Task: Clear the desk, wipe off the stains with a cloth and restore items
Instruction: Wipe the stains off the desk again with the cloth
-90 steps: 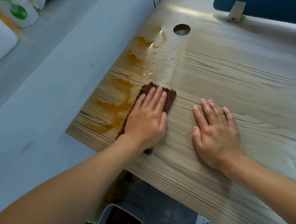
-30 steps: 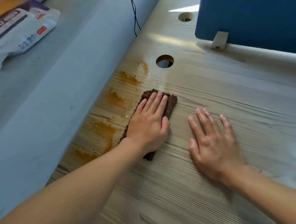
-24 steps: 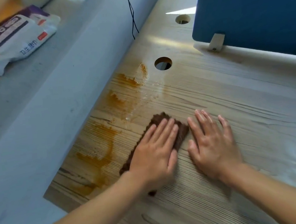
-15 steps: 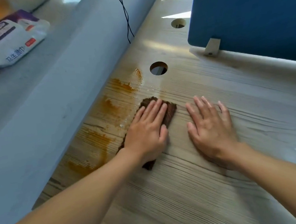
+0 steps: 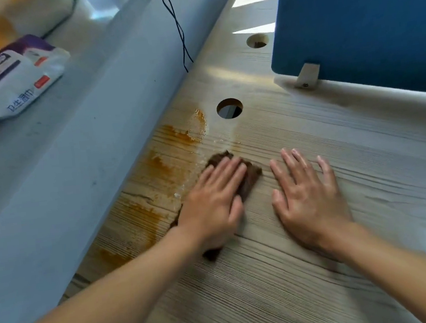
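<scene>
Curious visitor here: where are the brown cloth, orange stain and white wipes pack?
Brown cloth [image 5: 251, 177]: head view, far corner.
Orange stain [image 5: 158, 165]: head view, middle patch.
White plastic wipes pack [image 5: 0, 78]: head view, label.

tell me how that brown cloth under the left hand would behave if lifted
Probably floppy: the thin brown textured cloth lies flat on the wooden desk under the left hand. Likely light, being so thin. Possibly damp and clingy, given the orange stains beside it.
</scene>
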`<control>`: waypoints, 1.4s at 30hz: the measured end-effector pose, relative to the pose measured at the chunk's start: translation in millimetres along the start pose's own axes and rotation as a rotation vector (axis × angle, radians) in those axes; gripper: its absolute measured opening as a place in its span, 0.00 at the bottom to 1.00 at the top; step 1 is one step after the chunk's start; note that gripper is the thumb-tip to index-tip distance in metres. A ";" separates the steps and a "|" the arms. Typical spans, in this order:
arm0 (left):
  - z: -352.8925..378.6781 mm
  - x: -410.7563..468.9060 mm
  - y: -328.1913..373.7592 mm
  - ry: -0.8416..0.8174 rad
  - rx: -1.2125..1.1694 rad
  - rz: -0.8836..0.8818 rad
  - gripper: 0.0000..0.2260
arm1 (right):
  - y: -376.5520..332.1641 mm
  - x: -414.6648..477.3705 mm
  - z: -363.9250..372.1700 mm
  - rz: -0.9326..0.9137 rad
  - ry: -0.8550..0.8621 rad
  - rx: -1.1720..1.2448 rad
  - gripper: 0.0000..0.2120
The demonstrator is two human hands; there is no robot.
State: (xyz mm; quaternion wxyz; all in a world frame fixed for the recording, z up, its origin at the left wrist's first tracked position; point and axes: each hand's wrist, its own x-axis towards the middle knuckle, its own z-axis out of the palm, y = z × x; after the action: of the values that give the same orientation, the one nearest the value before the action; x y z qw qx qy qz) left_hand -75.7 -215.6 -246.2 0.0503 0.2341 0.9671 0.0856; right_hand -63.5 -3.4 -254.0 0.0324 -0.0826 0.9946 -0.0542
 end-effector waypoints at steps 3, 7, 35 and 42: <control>1.3 20.5 -0.8 0.042 0.042 -0.149 0.29 | -0.3 -1.0 -0.4 0.005 -0.003 0.010 0.30; 5.1 -35.2 23.2 0.012 0.039 0.022 0.28 | 0.1 -1.8 -2.2 -0.001 0.004 0.008 0.30; -0.7 68.6 -0.9 0.014 0.028 -0.140 0.30 | -0.3 0.0 -0.3 -0.004 0.014 0.016 0.30; 6.2 -4.6 26.0 -0.008 0.025 0.158 0.29 | -1.0 0.0 0.2 -0.019 0.043 0.027 0.31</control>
State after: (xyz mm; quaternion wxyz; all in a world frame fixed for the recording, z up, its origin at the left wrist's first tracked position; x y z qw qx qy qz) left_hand -59.2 -194.0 -247.0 0.0441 0.3108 0.9464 0.0761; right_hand -63.3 -4.5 -254.1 0.0117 -0.0905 0.9934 -0.0698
